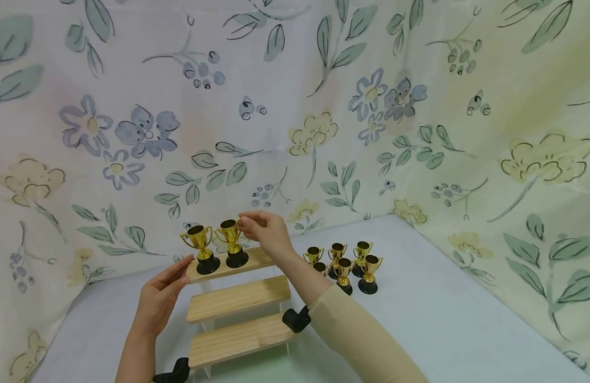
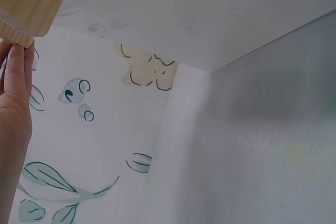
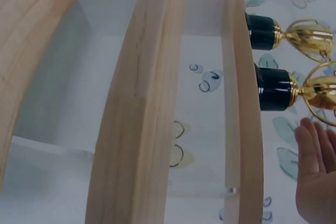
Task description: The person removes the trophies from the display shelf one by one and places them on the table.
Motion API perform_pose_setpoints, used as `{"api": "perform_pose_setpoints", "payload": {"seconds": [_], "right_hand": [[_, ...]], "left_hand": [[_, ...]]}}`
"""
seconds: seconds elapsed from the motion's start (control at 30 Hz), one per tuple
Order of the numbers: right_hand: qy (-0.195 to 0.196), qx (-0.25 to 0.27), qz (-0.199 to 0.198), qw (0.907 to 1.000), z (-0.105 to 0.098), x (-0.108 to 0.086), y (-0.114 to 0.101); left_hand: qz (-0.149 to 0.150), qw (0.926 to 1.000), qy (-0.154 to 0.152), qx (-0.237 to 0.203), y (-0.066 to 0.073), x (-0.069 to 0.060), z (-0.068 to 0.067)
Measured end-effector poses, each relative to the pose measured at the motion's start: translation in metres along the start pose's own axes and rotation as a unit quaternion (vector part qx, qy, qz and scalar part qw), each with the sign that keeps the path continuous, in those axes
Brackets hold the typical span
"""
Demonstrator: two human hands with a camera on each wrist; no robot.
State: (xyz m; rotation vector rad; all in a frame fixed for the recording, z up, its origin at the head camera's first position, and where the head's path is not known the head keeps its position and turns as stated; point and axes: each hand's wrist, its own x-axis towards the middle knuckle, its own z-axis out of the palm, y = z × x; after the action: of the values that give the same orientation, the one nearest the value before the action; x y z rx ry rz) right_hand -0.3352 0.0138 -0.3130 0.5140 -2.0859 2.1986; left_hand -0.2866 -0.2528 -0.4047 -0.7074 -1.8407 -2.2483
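Two gold trophy cups on black bases stand upright on the top board of a wooden tiered display stand [image 1: 239,295]. My right hand [image 1: 267,232] is at the right-hand trophy [image 1: 233,242], thumb and forefinger pinching its side handle. Beside it stands the other trophy [image 1: 200,242], close to the board's left end. At that end my left hand [image 1: 158,298] holds the top board between fingers and thumb. In the left wrist view, the left fingers [image 2: 16,72] touch the board's end [image 2: 31,3]. The right wrist view shows both black bases resting on the board, with the right thumb out of sight.
A cluster of several more gold trophies [image 1: 343,268] stands on the white table [image 1: 467,324], right of the stand, partly behind the right forearm. Two lower boards [image 1: 242,338] step down toward me. Floral cloth [image 1: 295,106] hangs behind and at the sides.
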Motion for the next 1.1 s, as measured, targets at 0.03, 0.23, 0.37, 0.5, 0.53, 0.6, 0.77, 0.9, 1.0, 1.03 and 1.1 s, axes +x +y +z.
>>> {"api": "perform_pose_setpoints", "payload": {"seconds": [0.03,0.23,0.37,0.5,0.53,0.6,0.77,0.9,1.0,1.03,1.1], "right_hand": [[0.000,0.002,-0.001,1.0000,0.001,0.001,0.000],[0.012,0.007,-0.003,0.9999,0.006,0.001,0.000],[0.022,0.009,-0.004,0.9997,0.008,0.001,0.000],[0.027,0.008,-0.009,0.9996,0.009,0.001,0.000],[0.028,0.008,-0.012,0.9995,0.009,0.001,0.000],[0.030,0.008,-0.016,0.9994,0.008,0.000,0.000],[0.039,0.012,-0.026,0.9988,0.005,-0.003,-0.002],[0.049,0.014,-0.031,0.9982,0.000,-0.006,-0.004],[0.053,0.018,-0.030,0.9980,-0.004,-0.007,-0.005],[0.053,0.020,-0.030,0.9979,-0.006,-0.008,-0.005],[0.055,0.024,-0.029,0.9978,-0.008,-0.009,-0.006]], "left_hand": [[0.000,1.0000,0.000,-0.001,0.000,0.000,0.000],[-0.003,1.0000,0.007,0.002,0.000,-0.001,-0.001],[-0.004,0.9999,0.012,0.003,0.000,-0.001,-0.001],[-0.006,0.9999,0.014,0.003,0.000,0.000,-0.001],[-0.007,0.9999,0.014,0.004,0.000,0.000,-0.001],[-0.008,0.9998,0.015,0.005,0.000,0.000,0.000],[-0.009,0.9998,0.018,0.008,0.000,0.000,0.001],[-0.010,0.9997,0.021,0.006,0.001,0.000,0.001],[-0.012,0.9997,0.023,0.003,0.001,0.001,0.001],[-0.012,0.9997,0.023,0.002,0.002,0.001,0.001],[-0.012,0.9997,0.022,0.000,0.002,0.001,0.001]]}}
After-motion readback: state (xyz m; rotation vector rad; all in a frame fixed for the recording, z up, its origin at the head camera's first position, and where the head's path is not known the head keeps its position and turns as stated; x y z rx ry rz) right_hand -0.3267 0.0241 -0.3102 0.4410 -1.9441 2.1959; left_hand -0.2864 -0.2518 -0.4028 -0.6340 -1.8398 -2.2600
